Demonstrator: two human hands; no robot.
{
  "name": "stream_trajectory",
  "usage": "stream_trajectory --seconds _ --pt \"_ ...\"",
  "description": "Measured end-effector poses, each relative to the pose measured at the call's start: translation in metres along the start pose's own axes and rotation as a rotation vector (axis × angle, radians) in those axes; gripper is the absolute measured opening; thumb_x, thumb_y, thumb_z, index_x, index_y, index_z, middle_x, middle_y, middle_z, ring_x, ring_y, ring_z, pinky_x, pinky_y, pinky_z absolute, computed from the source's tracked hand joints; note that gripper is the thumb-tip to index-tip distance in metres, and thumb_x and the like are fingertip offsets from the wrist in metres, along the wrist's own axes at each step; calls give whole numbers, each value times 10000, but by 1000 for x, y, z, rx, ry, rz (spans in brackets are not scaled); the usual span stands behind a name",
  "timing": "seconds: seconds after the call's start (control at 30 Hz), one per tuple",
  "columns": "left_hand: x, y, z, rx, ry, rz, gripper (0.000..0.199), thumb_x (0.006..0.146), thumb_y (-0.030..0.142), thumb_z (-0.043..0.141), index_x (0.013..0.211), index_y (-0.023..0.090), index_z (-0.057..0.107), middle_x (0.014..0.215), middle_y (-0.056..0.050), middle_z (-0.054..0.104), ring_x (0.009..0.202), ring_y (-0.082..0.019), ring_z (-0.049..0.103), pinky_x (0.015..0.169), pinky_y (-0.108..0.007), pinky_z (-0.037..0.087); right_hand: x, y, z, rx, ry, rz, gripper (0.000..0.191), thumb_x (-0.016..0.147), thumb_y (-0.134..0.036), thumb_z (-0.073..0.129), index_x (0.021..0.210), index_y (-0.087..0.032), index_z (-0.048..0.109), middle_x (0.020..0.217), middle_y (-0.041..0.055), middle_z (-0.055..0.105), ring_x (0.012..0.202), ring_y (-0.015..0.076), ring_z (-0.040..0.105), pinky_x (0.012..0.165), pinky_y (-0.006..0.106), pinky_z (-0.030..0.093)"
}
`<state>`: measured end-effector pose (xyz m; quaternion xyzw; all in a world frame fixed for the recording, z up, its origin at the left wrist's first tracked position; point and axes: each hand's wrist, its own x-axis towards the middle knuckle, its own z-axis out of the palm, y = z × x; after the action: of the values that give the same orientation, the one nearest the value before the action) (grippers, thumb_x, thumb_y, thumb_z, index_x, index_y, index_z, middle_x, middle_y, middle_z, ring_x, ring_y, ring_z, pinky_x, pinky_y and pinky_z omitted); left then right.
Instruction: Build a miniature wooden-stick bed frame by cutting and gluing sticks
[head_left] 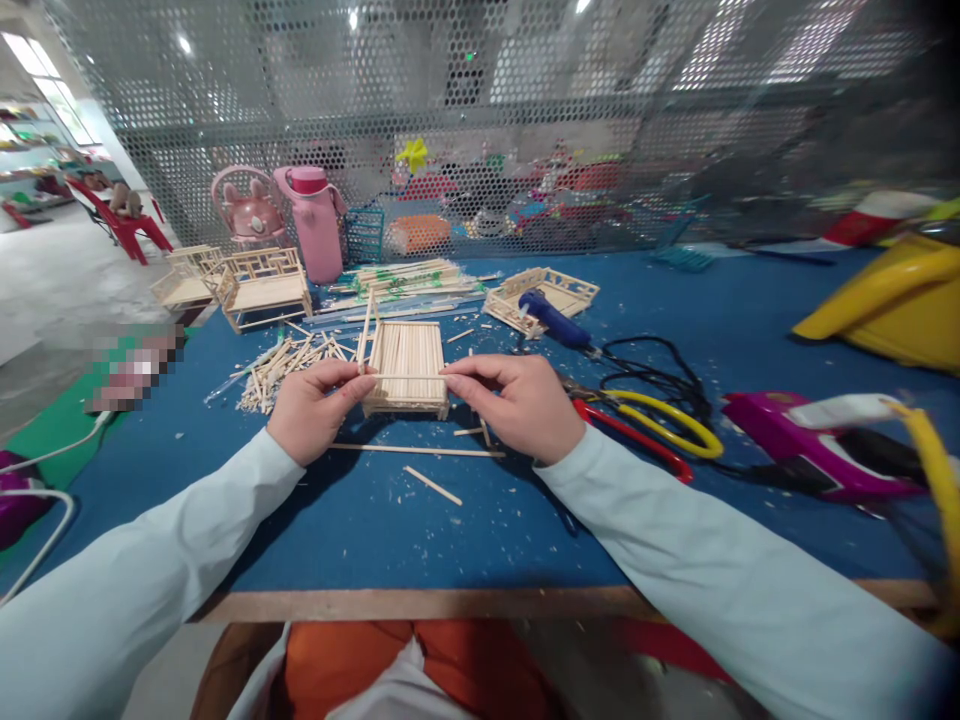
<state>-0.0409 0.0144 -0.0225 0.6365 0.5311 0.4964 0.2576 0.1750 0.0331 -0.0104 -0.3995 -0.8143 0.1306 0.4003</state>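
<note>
Hands (313, 408) closed, pinching thin stick (410, 377) near both ends; long axis left-right.

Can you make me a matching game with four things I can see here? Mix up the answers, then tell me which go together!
Things:
1. Thin stick
2. Bottle
3. Star shape
4. Chair

Matches:
A. Yellow
B. Red, off to the left on the floor
C. Pinched between the left hand and the right hand
D. Pink, standing upright

Right pairs: 1-C, 2-D, 3-A, 4-B
</note>
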Motion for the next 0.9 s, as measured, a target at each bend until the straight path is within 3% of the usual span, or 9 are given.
stream_trajectory --seconds 0.23,0.4,0.7,0.9 --pt "0 -2 0 -58 -3 -6 160 651 300 648 715 158 684 808 -48 701 743 -166 609 752 -310 483 -1 -1 -1 -31 15 -22 166 770 -221 564 771 -149 714 690 27 714 551 108 603 530 208 432" --pt "0 -5 -2 -109 -56 -39 279 618 297 685 846 137 670 648 1 631 600 -123 557 678 -294 481 -1 -2 -1 -43 16 -36 163 772 -220 559 759 -156 708 692 23 713 566 107 607 540 206 429" --pt "0 -1 0 -61 -17 2 166 662 320 644 697 158 654 797 -55 695 721 -164 607 725 -313 484 -1 -4 -1 -49 15 -39 162 772 -210 551 758 -163 706 720 28 719 609 120 631 578 220 452" --pt "-1 1 -1 41 -20 57 146 697 304 611 641 174 648 756 -35 679 731 -162 599 751 -311 473 -1 -4 0 -22 24 -20 158 737 -197 555 762 -165 708 725 29 720 575 118 622 562 221 473"
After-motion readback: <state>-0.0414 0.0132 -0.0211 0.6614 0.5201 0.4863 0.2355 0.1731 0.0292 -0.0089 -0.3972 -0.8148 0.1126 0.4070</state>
